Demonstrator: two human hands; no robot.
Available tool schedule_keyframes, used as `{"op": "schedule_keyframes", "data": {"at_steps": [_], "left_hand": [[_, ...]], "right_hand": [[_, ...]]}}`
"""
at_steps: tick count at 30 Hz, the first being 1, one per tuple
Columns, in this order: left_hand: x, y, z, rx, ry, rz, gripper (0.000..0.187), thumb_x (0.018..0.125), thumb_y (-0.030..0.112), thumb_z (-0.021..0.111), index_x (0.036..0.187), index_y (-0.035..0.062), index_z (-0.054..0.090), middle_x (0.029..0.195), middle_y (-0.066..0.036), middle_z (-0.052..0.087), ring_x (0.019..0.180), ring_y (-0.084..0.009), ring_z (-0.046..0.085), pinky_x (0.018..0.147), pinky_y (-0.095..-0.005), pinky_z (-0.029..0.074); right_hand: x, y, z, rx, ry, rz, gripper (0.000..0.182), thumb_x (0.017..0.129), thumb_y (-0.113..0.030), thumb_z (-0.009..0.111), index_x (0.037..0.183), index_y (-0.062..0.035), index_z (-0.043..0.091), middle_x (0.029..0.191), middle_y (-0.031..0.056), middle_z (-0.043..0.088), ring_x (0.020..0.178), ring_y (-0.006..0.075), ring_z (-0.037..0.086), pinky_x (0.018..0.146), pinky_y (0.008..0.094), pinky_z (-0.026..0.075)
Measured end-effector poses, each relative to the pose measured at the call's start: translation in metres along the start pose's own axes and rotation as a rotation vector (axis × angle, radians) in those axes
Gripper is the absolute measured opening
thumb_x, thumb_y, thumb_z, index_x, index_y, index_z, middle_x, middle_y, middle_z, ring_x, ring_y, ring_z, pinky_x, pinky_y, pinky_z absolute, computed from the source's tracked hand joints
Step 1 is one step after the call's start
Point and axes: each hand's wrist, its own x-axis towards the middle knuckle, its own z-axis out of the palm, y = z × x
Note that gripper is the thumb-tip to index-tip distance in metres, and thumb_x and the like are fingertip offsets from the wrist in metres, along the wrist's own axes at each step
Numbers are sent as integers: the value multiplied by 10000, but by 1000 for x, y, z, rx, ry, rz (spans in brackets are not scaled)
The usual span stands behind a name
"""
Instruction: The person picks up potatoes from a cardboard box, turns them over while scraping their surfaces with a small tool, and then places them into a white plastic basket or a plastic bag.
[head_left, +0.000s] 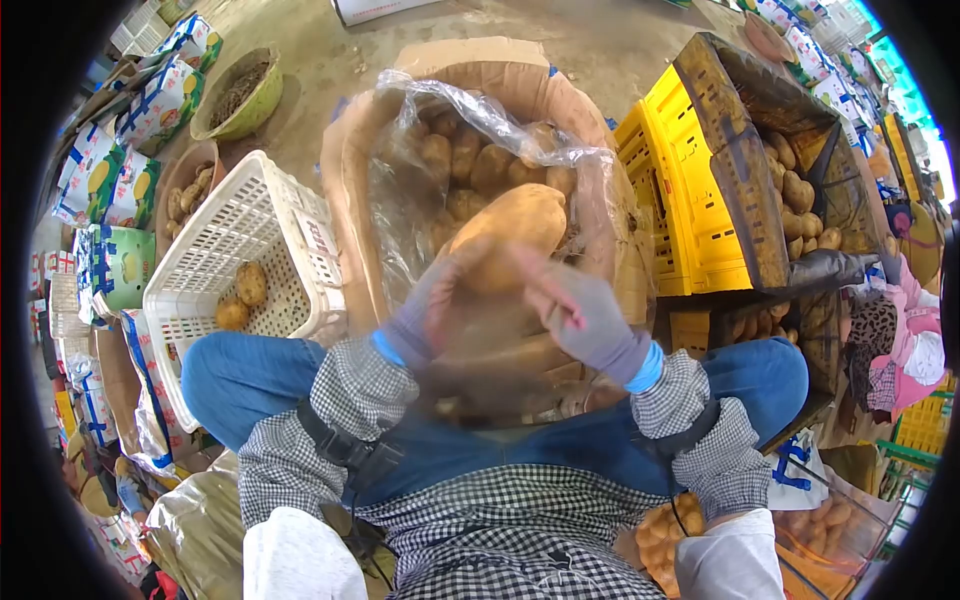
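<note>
A large potato [515, 232] is up over the open carton, tilted with its thicker end to the upper right. My left hand [437, 300], gloved in grey with bare fingertips, closes on its lower left end. Fingers of my right hand [583, 308], in a matching glove, press against the potato's lower side; motion blurs them in part. Beneath the hands, the cardboard carton [350, 200] has a clear plastic liner [395, 240] folded over its rim. More potatoes [490, 168] lie inside the carton, partly hidden by the liner and the held potato.
To the left a white plastic crate [310, 235] holds a few potatoes. A yellow crate [700, 190] and a dark-lined crate [735, 130] with potatoes stand at the right. A green tub [262, 105] is at the upper left. A net bag of potatoes [665, 550] sits at lower right.
</note>
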Motion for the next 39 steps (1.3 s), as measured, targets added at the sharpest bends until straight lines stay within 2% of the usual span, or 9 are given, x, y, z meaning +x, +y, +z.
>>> {"op": "schedule_keyframes", "data": {"at_steps": [1,6,11,14,20,25,27,37,39], "left_hand": [[-1,-1,2,-13,7,-15,588,926,462,585,1394,143,426,1321,-82,538,1183,-237,560,960,-478,502],[-6,2,30,-121,95,21,596,906,542,571,1362,177,454,1279,-60,559,1149,-220,578,859,-446,552],[-7,1,34,-144,73,18,612,903,572,556,1357,176,450,1232,-58,584,1065,-214,625,729,-370,597],[-5,-3,29,-130,108,-10,622,904,580,549,1359,169,443,1211,-62,592,1031,-213,642,711,-354,603],[-7,-1,21,-95,107,74,644,883,285,691,1391,80,354,1259,-69,532,1149,-209,545,972,-391,490],[2,-9,2,414,186,487,733,777,96,781,1369,62,350,1248,-104,531,1147,-205,559,927,-360,524],[-1,-5,-1,483,228,547,735,756,67,786,1354,47,359,1242,-115,530,1131,-210,569,904,-350,533],[-68,139,-159,296,866,1033,520,852,129,634,1309,9,417,1102,-95,614,1022,-187,599,944,-320,473],[-80,135,-172,640,1257,658,342,913,165,565,1219,13,593,1174,-103,633,1075,-221,605,972,-322,457]], "right_hand": [[0,-4,3,-2,39,4,428,929,47,478,1352,-11,511,1211,115,652,943,202,655,829,301,516],[5,6,-5,130,265,192,431,933,29,496,1363,-9,501,1158,100,661,874,142,644,766,262,514],[4,14,11,-52,248,-69,436,972,-33,479,1407,-49,469,935,-19,626,588,19,490,516,165,400],[3,9,-3,117,292,264,429,976,-61,494,1404,-62,476,916,-36,610,545,2,448,455,152,344],[-3,4,-4,306,394,460,352,984,-96,505,1331,-48,536,997,16,650,617,19,516,499,168,403],[3,6,-21,429,615,571,292,978,-105,520,1240,6,581,1139,78,646,856,100,610,700,222,499],[-7,26,-23,10,538,361,291,973,-111,529,1225,23,586,1153,95,640,979,146,601,816,267,493],[-8,15,-38,80,487,399,330,938,-77,531,1251,13,588,1164,87,637,1068,151,568,931,275,439],[-10,8,-44,-62,410,415,336,922,-51,517,1243,-6,604,1128,59,649,966,116,561,858,254,448]]}}
